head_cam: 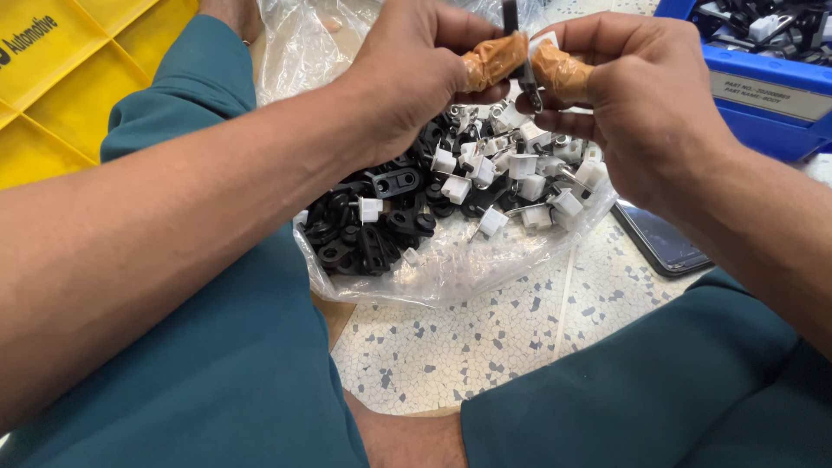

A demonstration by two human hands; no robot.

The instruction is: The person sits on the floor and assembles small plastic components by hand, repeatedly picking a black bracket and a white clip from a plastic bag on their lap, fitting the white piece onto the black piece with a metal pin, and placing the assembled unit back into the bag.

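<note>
You are pinching a small black clip [526, 82] between the taped thumbs of your left hand [416, 78] and right hand [641, 113], above the clear bag [451, 260] of clips; seemingly half-seated, it is risking slipping into the pile.

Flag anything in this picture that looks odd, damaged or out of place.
Both thumbs are wrapped in brown tape as the left hand and right hand pinch a small black part. A dark phone lies on the speckled floor, half under the clear bag of clips. Nothing looks spilled.
</note>
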